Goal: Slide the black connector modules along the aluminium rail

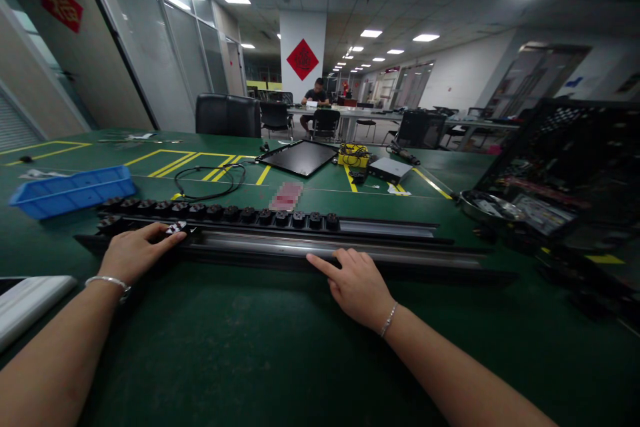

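My left hand (131, 250) pinches a small black socket module (177, 228), with shiny pale parts on top, at the left part of the near metal channel (270, 245). This channel is long, dark-edged and bare silver inside along its middle and right. My right hand (361, 287) lies at the near edge of the channel, index finger stretched out on the rim and the other fingers loosely bent; it holds nothing. Just behind runs a second channel (390, 228) with a row of black round-faced socket modules (231, 213) along its left and middle. Another socket module (111, 223) sits at the near channel's left end.
A blue bin (75, 190) stands at the left, a white device (33, 303) nearer me. Behind the channels lie a looped black cable (210, 183), a black panel (300, 157), a yellow box (353, 155) and a grey box (390, 169). At right are a metal bowl (483, 205) and an open black chassis (565, 167).
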Action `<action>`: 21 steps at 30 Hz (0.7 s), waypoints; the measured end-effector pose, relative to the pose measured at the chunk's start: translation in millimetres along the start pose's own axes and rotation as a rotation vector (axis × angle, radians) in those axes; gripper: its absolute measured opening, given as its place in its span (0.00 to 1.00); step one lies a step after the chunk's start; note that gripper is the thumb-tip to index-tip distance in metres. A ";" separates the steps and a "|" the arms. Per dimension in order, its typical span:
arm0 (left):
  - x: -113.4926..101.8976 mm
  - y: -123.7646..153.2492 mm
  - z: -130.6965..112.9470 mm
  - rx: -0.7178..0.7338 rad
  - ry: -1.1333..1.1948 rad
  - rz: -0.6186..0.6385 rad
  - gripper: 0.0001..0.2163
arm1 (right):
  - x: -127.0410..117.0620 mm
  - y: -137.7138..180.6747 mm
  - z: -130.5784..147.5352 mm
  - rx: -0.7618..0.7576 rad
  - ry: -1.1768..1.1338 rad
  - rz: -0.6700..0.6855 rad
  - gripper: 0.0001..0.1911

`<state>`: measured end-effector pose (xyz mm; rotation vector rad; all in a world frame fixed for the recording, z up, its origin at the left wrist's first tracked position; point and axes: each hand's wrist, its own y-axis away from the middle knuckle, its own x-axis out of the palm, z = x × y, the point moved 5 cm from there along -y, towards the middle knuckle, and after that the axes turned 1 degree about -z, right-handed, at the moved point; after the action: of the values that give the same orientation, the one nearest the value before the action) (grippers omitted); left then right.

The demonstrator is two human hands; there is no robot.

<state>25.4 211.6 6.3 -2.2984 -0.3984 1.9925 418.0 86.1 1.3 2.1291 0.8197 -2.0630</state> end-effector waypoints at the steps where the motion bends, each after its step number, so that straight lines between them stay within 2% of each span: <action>1: -0.5 0.3 -0.1 -0.004 0.003 -0.002 0.28 | -0.2 -0.1 -0.1 0.000 0.000 0.000 0.31; 21: 1.2 -0.5 1.2 -0.005 0.072 0.002 0.27 | 0.9 -0.3 -0.3 -0.003 0.007 -0.005 0.31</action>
<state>24.3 212.2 5.1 -2.3664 -0.3963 1.9056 418.1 86.7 0.6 2.1362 0.8293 -2.0573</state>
